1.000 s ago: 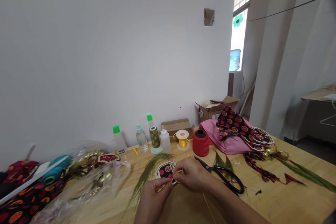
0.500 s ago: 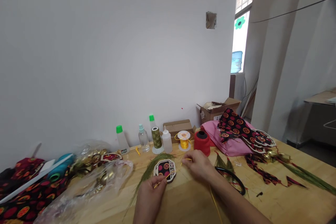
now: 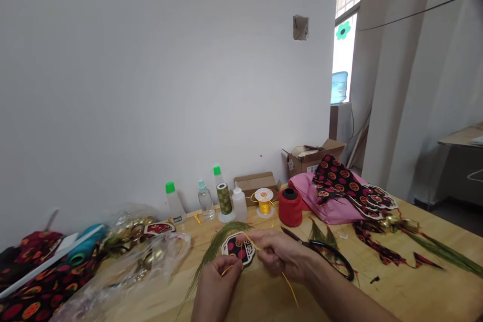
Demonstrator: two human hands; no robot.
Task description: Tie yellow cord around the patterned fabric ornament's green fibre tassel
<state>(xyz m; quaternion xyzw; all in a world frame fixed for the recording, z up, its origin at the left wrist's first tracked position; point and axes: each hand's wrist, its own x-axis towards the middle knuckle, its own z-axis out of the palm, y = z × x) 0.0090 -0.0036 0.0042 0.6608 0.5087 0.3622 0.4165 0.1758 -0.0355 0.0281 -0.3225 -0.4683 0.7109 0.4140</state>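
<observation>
Left hand (image 3: 218, 282): fingers pinching one end of the yellow cord (image 3: 252, 243).
Right hand (image 3: 281, 253): fingers pinching the cord further along.
Patch (image 3: 238, 248): lying on the tabletop (image 3: 396, 287) near its front edge, between both hands.
Scissors (image 3: 326, 256): resting just beside the right hand.

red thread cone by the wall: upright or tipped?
Upright. The red thread cone stands on its base on the table, with its dark open core facing up, beside the yellow cord spool.

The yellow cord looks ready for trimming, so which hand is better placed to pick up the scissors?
Probably the right hand: the scissors lie just beside it, while the left hand pinches the yellow cord.
</observation>
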